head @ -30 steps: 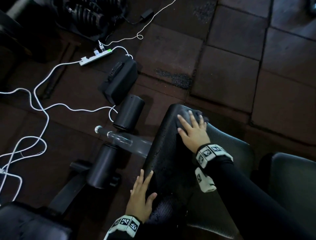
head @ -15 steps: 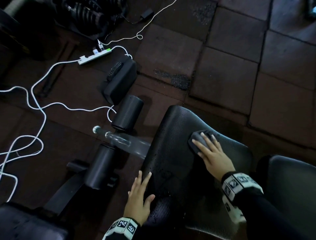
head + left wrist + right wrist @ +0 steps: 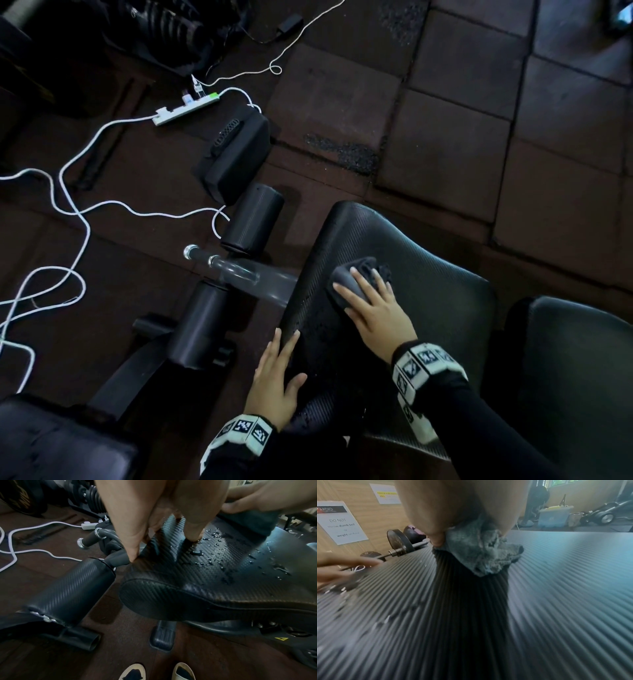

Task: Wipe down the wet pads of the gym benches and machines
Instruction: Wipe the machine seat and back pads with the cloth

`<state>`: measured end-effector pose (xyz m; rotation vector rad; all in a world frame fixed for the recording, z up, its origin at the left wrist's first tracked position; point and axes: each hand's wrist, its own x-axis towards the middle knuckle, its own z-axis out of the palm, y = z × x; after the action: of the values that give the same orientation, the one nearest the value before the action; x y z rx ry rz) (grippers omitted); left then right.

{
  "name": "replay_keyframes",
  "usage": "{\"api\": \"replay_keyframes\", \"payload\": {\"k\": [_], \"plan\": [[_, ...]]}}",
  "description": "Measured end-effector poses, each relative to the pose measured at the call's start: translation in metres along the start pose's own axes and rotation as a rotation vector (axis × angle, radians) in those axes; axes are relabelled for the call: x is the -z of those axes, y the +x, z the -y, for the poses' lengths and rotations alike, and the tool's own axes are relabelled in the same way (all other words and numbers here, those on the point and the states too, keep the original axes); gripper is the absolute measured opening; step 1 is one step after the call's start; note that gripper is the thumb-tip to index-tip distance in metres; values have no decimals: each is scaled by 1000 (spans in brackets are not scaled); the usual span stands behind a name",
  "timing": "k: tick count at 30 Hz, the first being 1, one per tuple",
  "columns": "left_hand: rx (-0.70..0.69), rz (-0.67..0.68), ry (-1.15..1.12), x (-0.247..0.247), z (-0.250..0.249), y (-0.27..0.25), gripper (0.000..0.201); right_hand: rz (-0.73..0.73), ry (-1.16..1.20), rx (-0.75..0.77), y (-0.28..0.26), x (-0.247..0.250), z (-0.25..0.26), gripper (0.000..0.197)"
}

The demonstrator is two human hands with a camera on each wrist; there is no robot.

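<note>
Right hand (image 3: 378, 313) presses flat on a grey cloth (image 3: 356, 279), fingers mostly straight and spread over it, on the black textured bench seat pad (image 3: 428, 274). Cloth sits bunched under and ahead of the fingers, near the pad's left-middle part. In the right wrist view the cloth (image 3: 481, 550) pokes out crumpled from beneath the palm; pad surface there is blurred.

Left hand (image 3: 277, 380) rests on the pad's near-left edge, fingers extended along the side, thumb out on top; holds nothing. Left wrist view: fingertips (image 3: 133, 555) touch the pad rim, thumb tip down on the top face, water droplets (image 3: 217, 559) scattered over the pad beside it.

Two black foam rollers (image 3: 253, 219) on a grey bar sit left of the pad. White power strip (image 3: 186, 108) and white cables (image 3: 68, 205) lie on the dark rubber floor tiles (image 3: 462, 120). A black case (image 3: 236, 150) lies beyond the rollers. Yellow warning triangle sticker (image 3: 281, 638) on the bench frame.

Wall sign (image 3: 342, 524) reads "DO NOT throw dumb bell or weight on floor", header partly "ARDIO". A second wall notice is too blurred to read. Both wrists carry white bands with black square markers (image 3: 421, 363).
</note>
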<state>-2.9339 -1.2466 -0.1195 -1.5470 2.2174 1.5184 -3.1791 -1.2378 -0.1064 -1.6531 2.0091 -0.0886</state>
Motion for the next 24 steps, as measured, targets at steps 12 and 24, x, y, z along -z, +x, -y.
{"api": "replay_keyframes", "payload": {"k": [12, 24], "plan": [[-36, 38, -37, 16, 21, -13, 69, -57, 85, -254, -114, -35, -23, 48], [67, -31, 69, 7, 8, -27, 62, 6, 295, -283, -97, -24, 8, 47]]}}
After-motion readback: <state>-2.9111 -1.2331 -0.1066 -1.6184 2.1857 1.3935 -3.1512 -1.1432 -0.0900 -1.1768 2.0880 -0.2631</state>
